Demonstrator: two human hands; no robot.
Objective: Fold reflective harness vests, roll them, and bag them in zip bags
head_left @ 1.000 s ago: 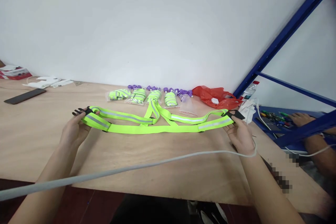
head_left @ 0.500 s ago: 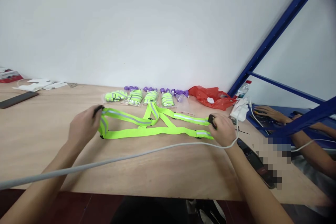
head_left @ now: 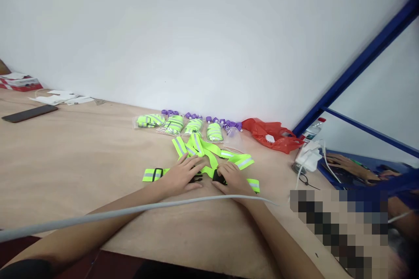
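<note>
- A dark phone [head_left: 29, 113] is being seen flat at the far left of the wooden table [head_left: 81, 161], with white papers [head_left: 62, 97] and a red-and-white box [head_left: 19, 83] lying beyond it, near the wall.
- A grey cable [head_left: 131, 212] is being run across the foreground from the left edge, passing in front of both forearms.
- One end of the neon-yellow reflective strap vest [head_left: 209, 157] is lying out to the left, with a black slider on it; the rest is being gathered in a loose heap at the middle of the table.
- The left hand [head_left: 183, 175] is being laid palm down on the straps, fingers spread and lightly curled; a black buckle piece [head_left: 197, 178] is showing just under its fingertips. Whether it is being gripped cannot be told.
- The right hand [head_left: 233, 181] is being pressed down just beside the left, fingers curled about a second black buckle piece [head_left: 218, 177].
- Four bagged vests [head_left: 176, 124] are being kept in a row behind the heap, with small purple parts [head_left: 209, 118] along the wall.
- A red plastic bag [head_left: 270, 133] is lying farther right, then a white charger [head_left: 309, 155] and a water bottle [head_left: 313, 127].
- Another person's hand [head_left: 343, 165] is resting at the far right, below the blue rack frame [head_left: 360, 65].
</note>
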